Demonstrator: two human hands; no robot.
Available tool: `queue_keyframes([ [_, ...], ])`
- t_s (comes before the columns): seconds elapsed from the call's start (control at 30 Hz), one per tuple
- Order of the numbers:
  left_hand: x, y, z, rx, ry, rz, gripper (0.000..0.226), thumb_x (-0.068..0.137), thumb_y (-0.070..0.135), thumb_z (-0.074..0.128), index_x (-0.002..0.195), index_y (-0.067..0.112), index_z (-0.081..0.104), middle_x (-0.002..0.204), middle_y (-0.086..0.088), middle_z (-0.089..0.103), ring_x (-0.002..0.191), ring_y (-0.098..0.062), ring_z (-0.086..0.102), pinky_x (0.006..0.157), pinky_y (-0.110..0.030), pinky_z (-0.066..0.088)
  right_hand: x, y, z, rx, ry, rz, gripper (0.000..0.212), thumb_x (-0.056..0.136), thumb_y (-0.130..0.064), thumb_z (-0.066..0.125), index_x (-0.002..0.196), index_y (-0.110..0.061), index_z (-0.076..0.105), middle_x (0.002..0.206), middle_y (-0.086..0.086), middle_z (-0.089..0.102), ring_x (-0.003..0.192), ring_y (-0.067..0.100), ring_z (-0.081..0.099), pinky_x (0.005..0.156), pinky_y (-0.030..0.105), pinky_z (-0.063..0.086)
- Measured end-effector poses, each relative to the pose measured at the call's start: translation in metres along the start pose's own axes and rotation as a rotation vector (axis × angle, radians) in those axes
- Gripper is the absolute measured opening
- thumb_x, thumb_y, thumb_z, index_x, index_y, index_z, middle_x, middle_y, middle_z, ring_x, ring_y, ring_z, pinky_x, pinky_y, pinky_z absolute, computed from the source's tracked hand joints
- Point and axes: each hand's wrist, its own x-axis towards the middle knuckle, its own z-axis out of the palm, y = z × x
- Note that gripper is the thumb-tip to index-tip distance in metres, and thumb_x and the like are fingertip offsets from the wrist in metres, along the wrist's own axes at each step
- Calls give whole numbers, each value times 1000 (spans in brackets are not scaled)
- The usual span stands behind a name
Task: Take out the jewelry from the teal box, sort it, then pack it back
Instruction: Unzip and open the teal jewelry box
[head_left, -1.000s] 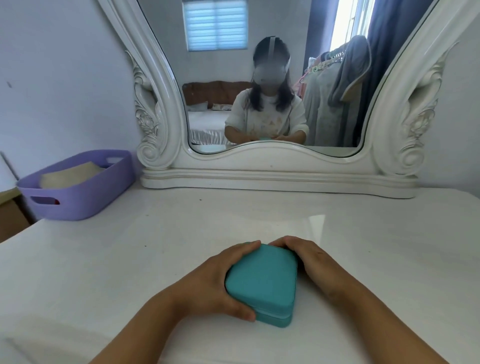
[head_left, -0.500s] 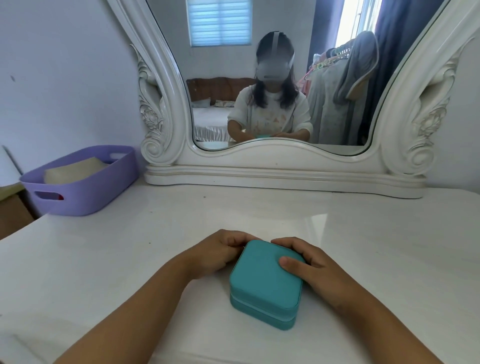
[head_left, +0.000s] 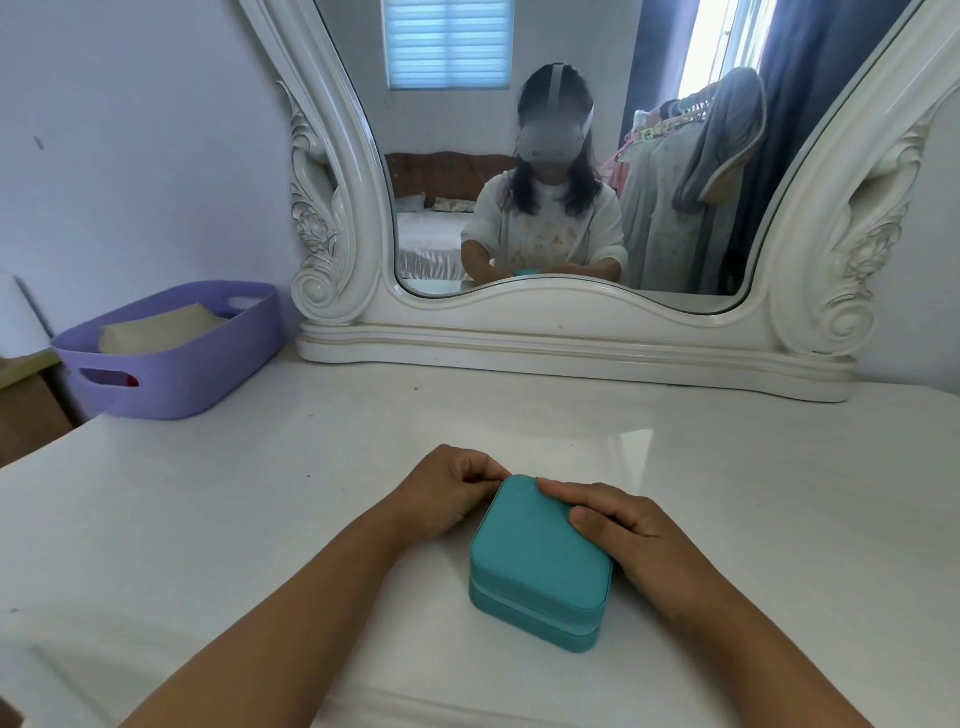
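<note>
Jewelry is not in sight yet, since the teal box (head_left: 540, 558) is closed, its lid down on the base with only a thin pale seam between the two halves. It sits on the white dressing table (head_left: 260, 493), near the front edge, one corner turned toward the mirror (head_left: 561, 156).

The left hand (head_left: 441, 493) is against the far left corner of the box, fingers curled in tight with the thumb meeting them as if pinching something small at the seam, probably a zipper pull, though the pull itself cannot be made out. The right hand (head_left: 618, 525) lies along the right side of the lid, fingers bent over the far edge and thumb on top, steadying it.

Opening looks like the step in hand, and that is where trouble could start. If the right hand bears down too lightly, a tug at the corner could drag or spin the whole box on the glossy tabletop instead of opening it. If the lid comes free with a jerk, small pieces inside may spill, roll across the smooth surface and slip off the front edge.

Well off to the left, a purple basket (head_left: 176, 358) stands far from the work.
</note>
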Motion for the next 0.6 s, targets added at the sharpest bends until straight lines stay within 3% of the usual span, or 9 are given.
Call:
queue_keyframes([
  [0.13,-23,-2,-12,52,76,-31,14,83,9,63,80,19,72,83,4,73,71,4,62,68,-6,44,-1,-1,0,-18,1,1,30,92,-16,51,109,-34,68,116,-13,66,109,2,58,94,24,44],
  [0.33,-79,3,4,14,233,-58,13,80,10,64,76,19,73,75,7,74,74,-2,67,65,-5,45,-4,-1,3,-121,30,-46,30,93,-20,49,111,-37,66,112,-15,65,106,-2,57,85,10,41],
  [0.6,-129,7,32,-63,305,-63,12,78,15,68,68,22,71,59,12,65,52,6,51,51,-4,37,-10,-5,8,-201,96,-77,29,93,-18,49,108,-37,66,111,-14,64,100,-7,56,80,3,40],
])
